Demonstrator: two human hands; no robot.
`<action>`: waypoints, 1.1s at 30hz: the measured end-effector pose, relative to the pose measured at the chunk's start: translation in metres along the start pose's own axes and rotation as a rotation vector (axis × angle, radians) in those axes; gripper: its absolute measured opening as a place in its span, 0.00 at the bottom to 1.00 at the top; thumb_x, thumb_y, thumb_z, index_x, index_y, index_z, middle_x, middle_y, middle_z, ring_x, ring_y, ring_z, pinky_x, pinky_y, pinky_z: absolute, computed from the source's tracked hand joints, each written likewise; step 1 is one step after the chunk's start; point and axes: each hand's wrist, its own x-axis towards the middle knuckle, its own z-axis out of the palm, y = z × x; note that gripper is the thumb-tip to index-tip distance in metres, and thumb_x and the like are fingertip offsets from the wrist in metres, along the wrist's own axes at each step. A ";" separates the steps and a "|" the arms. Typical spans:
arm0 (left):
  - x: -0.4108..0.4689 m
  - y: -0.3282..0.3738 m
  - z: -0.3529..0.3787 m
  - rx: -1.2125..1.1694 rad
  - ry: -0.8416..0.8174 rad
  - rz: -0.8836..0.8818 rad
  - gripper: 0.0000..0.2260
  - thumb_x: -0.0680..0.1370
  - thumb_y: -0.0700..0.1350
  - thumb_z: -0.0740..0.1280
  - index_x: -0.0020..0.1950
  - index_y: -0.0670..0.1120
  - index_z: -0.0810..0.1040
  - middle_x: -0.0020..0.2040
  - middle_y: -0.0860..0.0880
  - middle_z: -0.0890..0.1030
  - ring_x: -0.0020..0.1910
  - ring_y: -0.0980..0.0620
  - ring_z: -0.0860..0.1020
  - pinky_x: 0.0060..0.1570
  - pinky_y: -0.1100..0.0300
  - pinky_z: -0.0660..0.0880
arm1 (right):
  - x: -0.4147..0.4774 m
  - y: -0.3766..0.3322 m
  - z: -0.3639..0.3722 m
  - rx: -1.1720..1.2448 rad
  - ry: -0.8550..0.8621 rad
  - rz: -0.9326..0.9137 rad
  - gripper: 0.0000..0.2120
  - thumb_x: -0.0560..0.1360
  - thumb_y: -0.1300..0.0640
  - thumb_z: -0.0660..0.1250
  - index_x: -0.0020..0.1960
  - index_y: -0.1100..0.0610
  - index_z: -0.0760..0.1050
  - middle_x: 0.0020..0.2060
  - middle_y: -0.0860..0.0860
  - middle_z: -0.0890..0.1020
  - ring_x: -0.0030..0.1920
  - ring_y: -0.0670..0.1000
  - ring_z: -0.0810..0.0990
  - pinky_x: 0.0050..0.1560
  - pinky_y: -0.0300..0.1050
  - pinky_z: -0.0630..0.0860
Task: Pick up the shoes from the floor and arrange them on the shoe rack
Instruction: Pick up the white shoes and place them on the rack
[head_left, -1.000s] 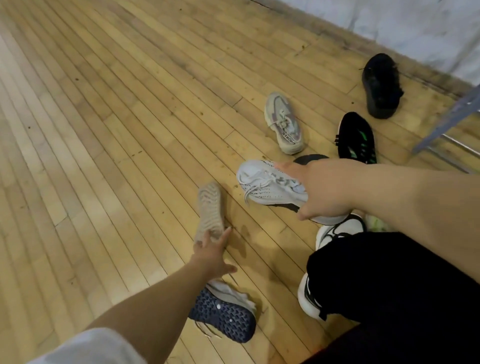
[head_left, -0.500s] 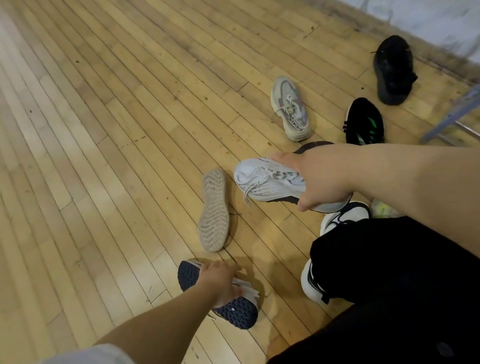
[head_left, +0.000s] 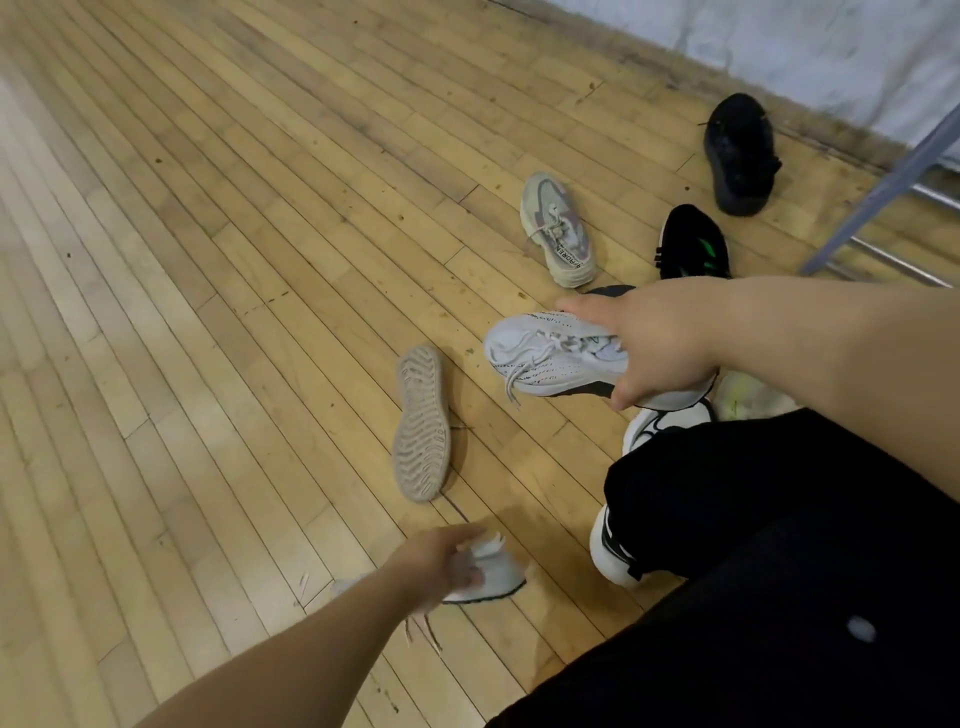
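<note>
Plainly both hands are loaded: the right hand (head_left: 667, 348) grips a white knit sneaker (head_left: 550, 358) at its heel end, toe towards the sole-up beige shoe (head_left: 421, 423); the left hand (head_left: 441, 558), on the person's side of that shoe, clutches a pale grey sneaker (head_left: 496, 571); the metal shoe rack (head_left: 883, 193) stands well beyond it, rightward.

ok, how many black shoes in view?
2: plain black shoe by the wall; green-marked black shoe closer in. A dark shape behind the right hand may be a third, mostly hidden.
</note>
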 end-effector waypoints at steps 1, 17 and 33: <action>0.001 0.010 -0.010 -0.052 0.064 0.044 0.27 0.78 0.52 0.73 0.75 0.65 0.70 0.67 0.55 0.79 0.63 0.54 0.77 0.66 0.57 0.72 | -0.004 0.002 -0.003 0.023 0.008 0.010 0.59 0.70 0.41 0.77 0.82 0.45 0.36 0.70 0.52 0.75 0.60 0.55 0.77 0.56 0.46 0.73; -0.104 0.444 -0.207 -0.178 0.572 1.019 0.23 0.79 0.48 0.73 0.73 0.58 0.75 0.34 0.56 0.63 0.28 0.59 0.67 0.32 0.69 0.64 | -0.308 0.149 -0.090 0.453 0.766 0.660 0.52 0.66 0.39 0.79 0.82 0.42 0.54 0.78 0.51 0.67 0.66 0.57 0.75 0.59 0.44 0.68; -0.071 0.634 -0.074 0.713 0.061 1.103 0.28 0.80 0.55 0.71 0.79 0.54 0.69 0.60 0.53 0.80 0.49 0.58 0.73 0.49 0.65 0.67 | -0.424 0.258 0.085 0.773 0.411 0.921 0.52 0.64 0.31 0.74 0.81 0.39 0.53 0.80 0.45 0.61 0.76 0.53 0.64 0.70 0.46 0.66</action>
